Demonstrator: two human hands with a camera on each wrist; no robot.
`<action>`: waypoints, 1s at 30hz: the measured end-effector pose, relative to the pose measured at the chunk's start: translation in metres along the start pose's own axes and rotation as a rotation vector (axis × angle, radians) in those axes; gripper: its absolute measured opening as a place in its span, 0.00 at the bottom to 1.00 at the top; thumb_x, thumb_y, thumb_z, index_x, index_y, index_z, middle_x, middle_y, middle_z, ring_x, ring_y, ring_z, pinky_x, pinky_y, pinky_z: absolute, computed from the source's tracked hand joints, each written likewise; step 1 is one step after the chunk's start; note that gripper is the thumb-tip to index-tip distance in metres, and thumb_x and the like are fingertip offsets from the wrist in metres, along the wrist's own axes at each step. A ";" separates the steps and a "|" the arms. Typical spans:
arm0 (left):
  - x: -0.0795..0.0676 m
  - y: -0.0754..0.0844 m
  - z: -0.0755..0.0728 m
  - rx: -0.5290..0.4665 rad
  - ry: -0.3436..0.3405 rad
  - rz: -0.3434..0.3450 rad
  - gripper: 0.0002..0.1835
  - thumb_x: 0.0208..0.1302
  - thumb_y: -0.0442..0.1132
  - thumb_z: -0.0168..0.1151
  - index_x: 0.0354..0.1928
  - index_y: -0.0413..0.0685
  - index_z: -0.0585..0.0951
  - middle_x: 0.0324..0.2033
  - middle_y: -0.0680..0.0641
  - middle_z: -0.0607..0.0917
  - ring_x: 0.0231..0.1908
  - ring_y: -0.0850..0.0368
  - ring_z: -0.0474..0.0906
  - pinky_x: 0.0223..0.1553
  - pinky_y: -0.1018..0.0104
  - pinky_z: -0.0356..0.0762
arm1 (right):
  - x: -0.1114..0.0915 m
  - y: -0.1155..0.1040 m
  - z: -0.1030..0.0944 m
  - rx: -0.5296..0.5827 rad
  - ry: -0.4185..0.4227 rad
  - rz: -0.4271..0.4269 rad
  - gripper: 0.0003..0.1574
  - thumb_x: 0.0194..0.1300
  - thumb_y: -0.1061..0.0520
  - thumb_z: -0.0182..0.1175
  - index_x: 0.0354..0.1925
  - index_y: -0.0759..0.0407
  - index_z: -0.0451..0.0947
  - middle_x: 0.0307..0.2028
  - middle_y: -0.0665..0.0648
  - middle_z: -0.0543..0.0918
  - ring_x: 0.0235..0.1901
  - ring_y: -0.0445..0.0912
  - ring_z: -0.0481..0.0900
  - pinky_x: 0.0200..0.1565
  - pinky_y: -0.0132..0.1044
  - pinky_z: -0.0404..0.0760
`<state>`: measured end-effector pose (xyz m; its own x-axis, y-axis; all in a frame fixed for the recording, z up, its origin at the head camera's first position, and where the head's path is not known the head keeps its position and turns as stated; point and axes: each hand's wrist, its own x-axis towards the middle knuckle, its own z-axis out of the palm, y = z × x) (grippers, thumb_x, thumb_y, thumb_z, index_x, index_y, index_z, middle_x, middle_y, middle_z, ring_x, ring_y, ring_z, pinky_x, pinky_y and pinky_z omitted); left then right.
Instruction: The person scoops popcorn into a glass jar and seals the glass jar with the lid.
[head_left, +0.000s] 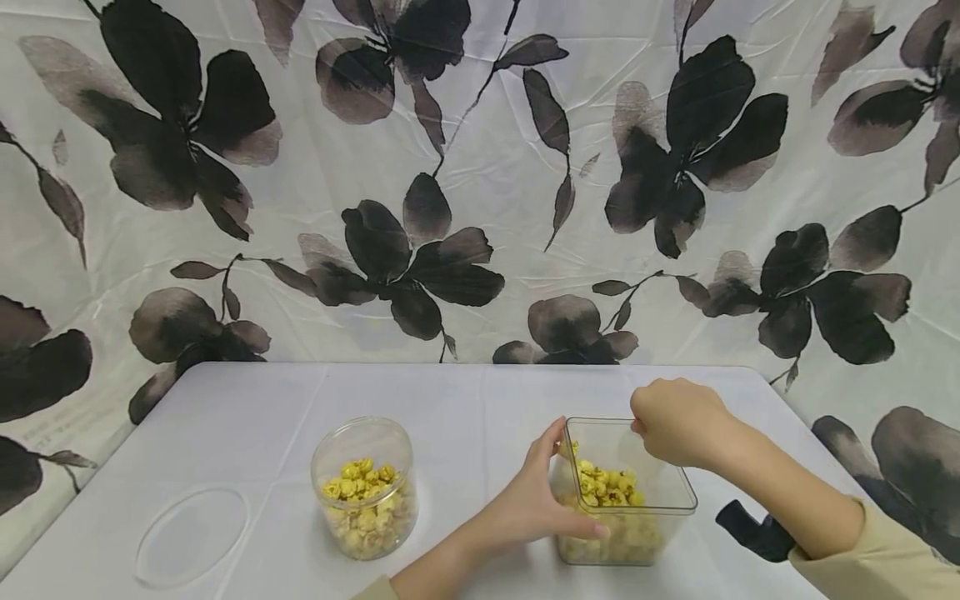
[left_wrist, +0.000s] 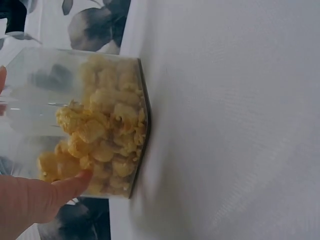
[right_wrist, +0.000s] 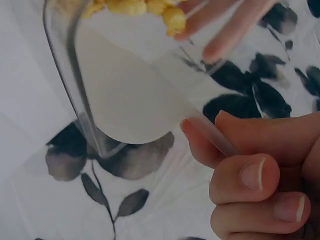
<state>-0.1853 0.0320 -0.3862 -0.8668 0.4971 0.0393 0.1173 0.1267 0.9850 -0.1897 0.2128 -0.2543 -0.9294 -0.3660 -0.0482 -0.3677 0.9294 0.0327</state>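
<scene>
My left hand (head_left: 536, 496) grips a clear square container (head_left: 626, 533) from its left side, thumb across the near wall and fingers on the far side. Yellow popcorn (head_left: 607, 487) fills its lower part; in the left wrist view the popcorn (left_wrist: 107, 130) shows through the wall, near my thumb. My right hand (head_left: 678, 421) is over the container's far right rim. Between its thumb and curled fingers it pinches the thin handle of a pale, translucent plastic scoop (right_wrist: 135, 95). The scoop's rounded head reaches inside the container, beside the popcorn.
Left of the square container stands a round clear jar (head_left: 365, 500), open at the top and partly filled with popcorn. A clear round lid (head_left: 192, 537) lies at the table's left. A black object (head_left: 753, 532) shows beside the right forearm. Floral cloth (head_left: 450, 167) hangs behind the white table (head_left: 442, 400).
</scene>
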 end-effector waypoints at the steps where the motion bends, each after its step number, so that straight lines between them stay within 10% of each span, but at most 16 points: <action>1: 0.001 0.000 0.001 -0.002 -0.002 -0.001 0.63 0.37 0.43 0.79 0.72 0.64 0.45 0.66 0.51 0.54 0.65 0.50 0.52 0.61 0.43 0.56 | 0.001 -0.002 0.002 -0.021 0.003 0.001 0.11 0.57 0.62 0.62 0.20 0.56 0.75 0.16 0.48 0.72 0.17 0.44 0.68 0.17 0.38 0.70; 18: 0.002 0.001 0.003 -0.027 0.029 -0.006 0.61 0.38 0.41 0.78 0.72 0.58 0.47 0.60 0.53 0.59 0.62 0.52 0.54 0.63 0.42 0.51 | 0.013 0.016 0.029 0.192 -0.055 -0.097 0.21 0.57 0.67 0.58 0.12 0.54 0.68 0.11 0.45 0.61 0.14 0.39 0.58 0.19 0.30 0.58; 26: 0.001 0.001 0.004 -0.004 0.039 -0.003 0.61 0.37 0.42 0.79 0.72 0.59 0.49 0.59 0.54 0.60 0.61 0.53 0.56 0.62 0.44 0.53 | 0.012 0.007 0.033 -0.015 -0.012 -0.167 0.09 0.54 0.63 0.65 0.20 0.55 0.77 0.19 0.48 0.76 0.18 0.43 0.72 0.18 0.35 0.71; 30: 0.001 0.000 0.005 0.011 0.045 0.009 0.61 0.37 0.43 0.79 0.71 0.60 0.49 0.59 0.54 0.60 0.61 0.53 0.56 0.61 0.44 0.55 | 0.017 0.009 0.032 0.077 -0.056 -0.186 0.19 0.56 0.65 0.63 0.14 0.54 0.69 0.14 0.45 0.66 0.15 0.38 0.61 0.17 0.30 0.61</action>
<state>-0.1835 0.0362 -0.3868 -0.8868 0.4589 0.0557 0.1300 0.1320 0.9827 -0.2077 0.2166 -0.2863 -0.8414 -0.5307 -0.1020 -0.5275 0.8476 -0.0579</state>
